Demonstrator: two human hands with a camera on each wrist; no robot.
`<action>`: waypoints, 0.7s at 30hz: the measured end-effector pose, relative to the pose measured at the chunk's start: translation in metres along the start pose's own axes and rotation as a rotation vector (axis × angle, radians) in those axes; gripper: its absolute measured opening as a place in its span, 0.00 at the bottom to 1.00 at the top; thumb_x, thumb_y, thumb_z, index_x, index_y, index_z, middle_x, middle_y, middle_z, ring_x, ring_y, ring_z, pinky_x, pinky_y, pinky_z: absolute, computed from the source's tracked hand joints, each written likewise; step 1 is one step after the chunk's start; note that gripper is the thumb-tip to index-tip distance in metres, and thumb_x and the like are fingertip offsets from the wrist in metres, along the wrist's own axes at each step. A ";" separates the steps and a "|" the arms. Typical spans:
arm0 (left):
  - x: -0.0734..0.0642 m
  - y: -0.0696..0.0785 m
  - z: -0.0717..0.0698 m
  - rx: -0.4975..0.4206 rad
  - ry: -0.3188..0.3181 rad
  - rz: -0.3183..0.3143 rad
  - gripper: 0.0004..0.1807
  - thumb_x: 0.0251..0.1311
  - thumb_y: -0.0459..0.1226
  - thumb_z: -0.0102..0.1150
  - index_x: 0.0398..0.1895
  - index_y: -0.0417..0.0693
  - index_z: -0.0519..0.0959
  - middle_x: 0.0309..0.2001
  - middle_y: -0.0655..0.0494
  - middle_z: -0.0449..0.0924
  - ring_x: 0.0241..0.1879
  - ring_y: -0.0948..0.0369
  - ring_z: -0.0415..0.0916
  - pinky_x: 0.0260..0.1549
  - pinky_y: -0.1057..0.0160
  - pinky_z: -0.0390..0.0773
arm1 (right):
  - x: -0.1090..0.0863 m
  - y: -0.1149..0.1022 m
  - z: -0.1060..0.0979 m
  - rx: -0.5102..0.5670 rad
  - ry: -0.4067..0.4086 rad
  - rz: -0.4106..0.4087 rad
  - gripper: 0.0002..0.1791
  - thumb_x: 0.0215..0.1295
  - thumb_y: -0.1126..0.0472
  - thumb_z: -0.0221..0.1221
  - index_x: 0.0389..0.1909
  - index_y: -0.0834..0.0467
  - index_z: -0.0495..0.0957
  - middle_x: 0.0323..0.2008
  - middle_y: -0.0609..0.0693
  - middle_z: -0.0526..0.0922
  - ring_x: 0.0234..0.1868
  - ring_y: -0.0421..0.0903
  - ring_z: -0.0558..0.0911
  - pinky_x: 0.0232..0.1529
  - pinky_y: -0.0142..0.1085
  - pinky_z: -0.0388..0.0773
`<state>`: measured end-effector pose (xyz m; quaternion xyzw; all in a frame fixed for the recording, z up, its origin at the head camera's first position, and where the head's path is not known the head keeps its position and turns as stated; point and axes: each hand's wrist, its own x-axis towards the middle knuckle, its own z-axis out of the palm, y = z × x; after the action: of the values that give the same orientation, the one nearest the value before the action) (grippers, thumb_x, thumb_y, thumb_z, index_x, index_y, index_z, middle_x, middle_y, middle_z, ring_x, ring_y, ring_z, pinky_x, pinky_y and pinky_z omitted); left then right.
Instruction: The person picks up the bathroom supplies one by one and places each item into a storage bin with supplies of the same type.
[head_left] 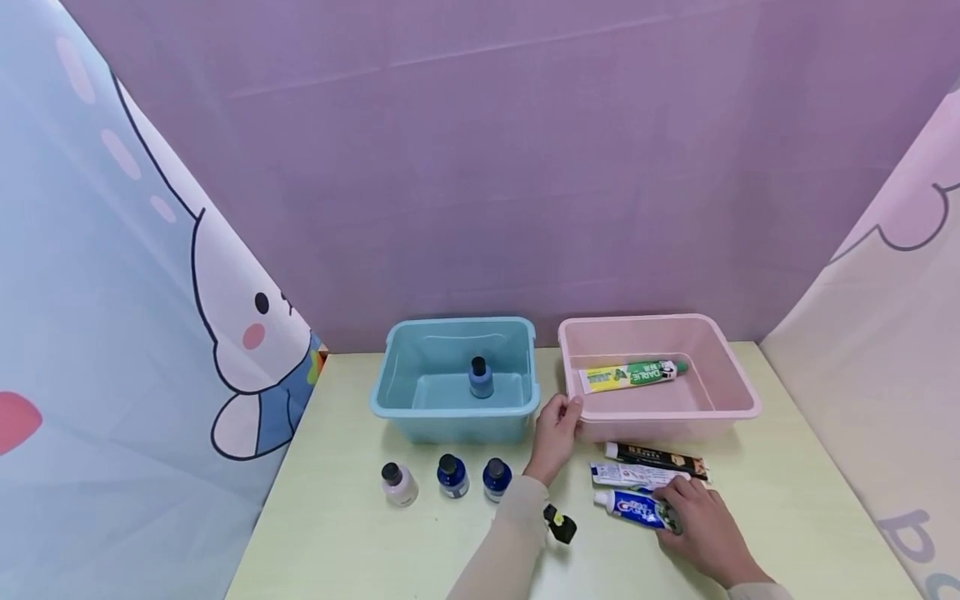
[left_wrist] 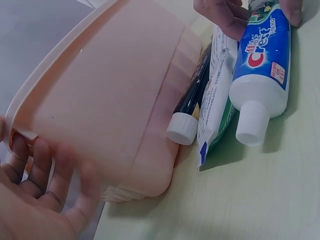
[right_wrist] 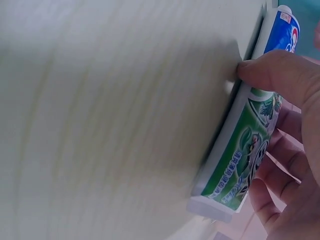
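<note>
At its front left corner, the rim of the pink bin [head_left: 652,430] is gripped by my left hand [head_left: 553,437], its fingers curled under the edge in the left wrist view. Inside that bin lies a yellow and green Darlie toothpaste tube [head_left: 626,377]. My right hand [head_left: 705,533] pinches the blue and green Crest toothpaste tube [head_left: 636,509] between thumb and fingers, near its middle in the right wrist view. The tube's white cap [left_wrist: 252,122] points left in the head view. Just behind it lie a white toothpaste tube [head_left: 630,475] and a black toothpaste tube [head_left: 656,457] with a white cap.
Left of the pink bin stands a blue bin [head_left: 457,427] with one dark-capped bottle [head_left: 481,380] inside. In front of it are a pale bottle [head_left: 401,487] and two dark blue bottles [head_left: 452,477]. A small black object [head_left: 560,525] with a yellow mark shows beside the left sleeve.
</note>
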<state>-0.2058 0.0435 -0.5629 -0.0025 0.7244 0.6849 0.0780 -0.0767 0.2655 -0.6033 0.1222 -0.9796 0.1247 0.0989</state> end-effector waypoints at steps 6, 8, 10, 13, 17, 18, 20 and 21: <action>0.001 -0.001 0.001 -0.035 0.004 -0.004 0.16 0.77 0.51 0.49 0.35 0.51 0.74 0.33 0.61 0.73 0.37 0.61 0.72 0.39 0.60 0.75 | 0.001 0.000 0.001 -0.008 -0.024 0.000 0.24 0.37 0.54 0.77 0.40 0.52 0.85 0.40 0.41 0.79 0.44 0.45 0.75 0.39 0.42 0.72; 0.000 -0.001 0.001 -0.048 0.002 -0.002 0.16 0.78 0.50 0.49 0.34 0.51 0.74 0.33 0.61 0.73 0.37 0.61 0.72 0.40 0.58 0.75 | 0.001 0.000 0.001 -0.013 -0.030 -0.001 0.24 0.37 0.54 0.77 0.40 0.52 0.85 0.40 0.41 0.79 0.44 0.45 0.75 0.39 0.41 0.73; 0.000 -0.001 0.000 -0.057 0.000 0.002 0.16 0.77 0.50 0.50 0.34 0.51 0.74 0.33 0.61 0.73 0.37 0.61 0.72 0.41 0.56 0.76 | 0.001 0.000 0.001 -0.018 -0.037 0.001 0.24 0.37 0.54 0.77 0.40 0.51 0.85 0.40 0.41 0.79 0.44 0.45 0.76 0.39 0.41 0.73; -0.001 0.000 0.000 -0.069 -0.005 0.012 0.17 0.76 0.52 0.51 0.34 0.51 0.74 0.33 0.62 0.73 0.37 0.62 0.72 0.42 0.55 0.76 | 0.000 0.000 0.001 -0.027 -0.053 0.005 0.24 0.37 0.53 0.77 0.41 0.51 0.85 0.40 0.41 0.79 0.44 0.45 0.76 0.39 0.41 0.73; -0.001 0.000 0.000 -0.073 -0.008 0.026 0.17 0.76 0.52 0.51 0.33 0.51 0.73 0.32 0.62 0.73 0.37 0.62 0.72 0.42 0.53 0.76 | 0.000 0.001 0.001 -0.038 -0.070 0.008 0.24 0.37 0.53 0.77 0.41 0.50 0.86 0.40 0.41 0.79 0.44 0.45 0.76 0.39 0.41 0.74; -0.001 0.000 0.000 -0.072 -0.007 0.026 0.17 0.76 0.52 0.51 0.33 0.51 0.74 0.32 0.62 0.73 0.37 0.62 0.72 0.42 0.52 0.76 | 0.000 0.001 0.001 -0.039 -0.070 0.008 0.24 0.37 0.53 0.77 0.41 0.50 0.86 0.40 0.41 0.79 0.44 0.44 0.76 0.39 0.41 0.74; -0.001 0.000 0.000 -0.067 -0.003 0.022 0.17 0.76 0.51 0.51 0.34 0.51 0.73 0.33 0.62 0.73 0.37 0.62 0.72 0.43 0.52 0.76 | 0.000 0.001 0.001 -0.041 -0.066 0.003 0.24 0.37 0.53 0.77 0.41 0.50 0.86 0.40 0.41 0.79 0.44 0.44 0.76 0.39 0.42 0.74; 0.000 0.000 0.000 -0.064 0.000 0.020 0.17 0.77 0.51 0.51 0.34 0.51 0.74 0.33 0.62 0.73 0.37 0.62 0.72 0.44 0.51 0.77 | 0.000 0.001 0.000 -0.042 -0.062 0.000 0.24 0.36 0.53 0.77 0.41 0.50 0.86 0.40 0.41 0.79 0.44 0.44 0.76 0.39 0.41 0.74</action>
<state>-0.2054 0.0431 -0.5630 0.0023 0.7021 0.7085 0.0711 -0.0774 0.2660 -0.6038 0.1239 -0.9847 0.1003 0.0710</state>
